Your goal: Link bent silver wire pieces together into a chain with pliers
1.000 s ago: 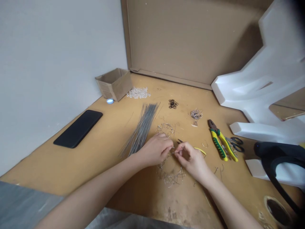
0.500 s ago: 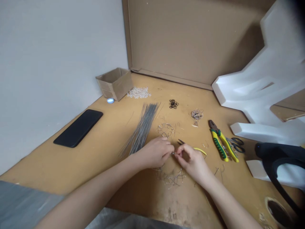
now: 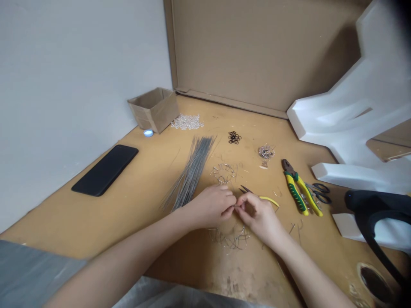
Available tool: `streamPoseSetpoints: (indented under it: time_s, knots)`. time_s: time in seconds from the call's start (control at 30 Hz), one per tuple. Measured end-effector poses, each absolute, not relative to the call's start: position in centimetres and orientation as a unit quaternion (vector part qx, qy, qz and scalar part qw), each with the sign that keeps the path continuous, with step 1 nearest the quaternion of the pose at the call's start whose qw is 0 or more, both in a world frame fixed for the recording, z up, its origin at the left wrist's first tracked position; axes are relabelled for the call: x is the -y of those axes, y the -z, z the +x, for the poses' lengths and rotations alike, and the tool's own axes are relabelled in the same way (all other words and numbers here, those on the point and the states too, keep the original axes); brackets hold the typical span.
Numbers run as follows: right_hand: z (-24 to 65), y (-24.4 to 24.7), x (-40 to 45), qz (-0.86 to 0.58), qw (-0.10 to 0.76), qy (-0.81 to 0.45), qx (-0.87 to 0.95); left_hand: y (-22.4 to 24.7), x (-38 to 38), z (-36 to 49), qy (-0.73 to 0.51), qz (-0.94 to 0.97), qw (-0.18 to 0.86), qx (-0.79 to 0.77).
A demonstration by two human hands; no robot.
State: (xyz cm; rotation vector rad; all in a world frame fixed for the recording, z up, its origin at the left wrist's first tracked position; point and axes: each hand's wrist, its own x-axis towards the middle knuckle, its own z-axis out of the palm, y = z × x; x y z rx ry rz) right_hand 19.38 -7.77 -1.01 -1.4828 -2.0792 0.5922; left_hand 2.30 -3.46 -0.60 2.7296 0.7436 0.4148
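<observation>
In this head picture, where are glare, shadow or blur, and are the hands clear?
Head view: a blurred dark shape fills the top right corner; a small round object by the cardboard box glares; white foam shadows the cardboard panel; the left hand and right hand look clear.

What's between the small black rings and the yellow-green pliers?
In the head view, a small heap of silvery wire pieces sits between the small black rings and the yellow-green pliers.

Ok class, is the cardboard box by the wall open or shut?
Open: the box has no lid, and its inside shows.
</observation>
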Motion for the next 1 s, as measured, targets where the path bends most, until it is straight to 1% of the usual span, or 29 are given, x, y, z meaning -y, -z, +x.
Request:
streamPoseSetpoints:
  time_s: [0.23, 0.43, 0.7, 1.0]
  knots:
    - [19.45, 1.08, 7.88, -0.544, 0.267, -0.220, 0.764, 0.95, 3.60, 2.56, -0.158, 0.911, 0.197, -0.325]
    - [19.58, 1.05, 7.79, -0.536, 0.286, -0.209, 0.767, 0.84, 3.42, 2.39, -0.160, 0.907, 0.219, -0.323]
    - [19.36, 1.21, 7.82, -0.529, 0.290, -0.212, 0.769, 1.24, 3.22, 2.47, -0.180, 0.902, 0.241, -0.310]
    - [19.53, 1.19, 7.72, -0.520, 0.303, -0.195, 0.774, 0.93, 3.25, 2.53, -0.177, 0.882, 0.265, -0.346]
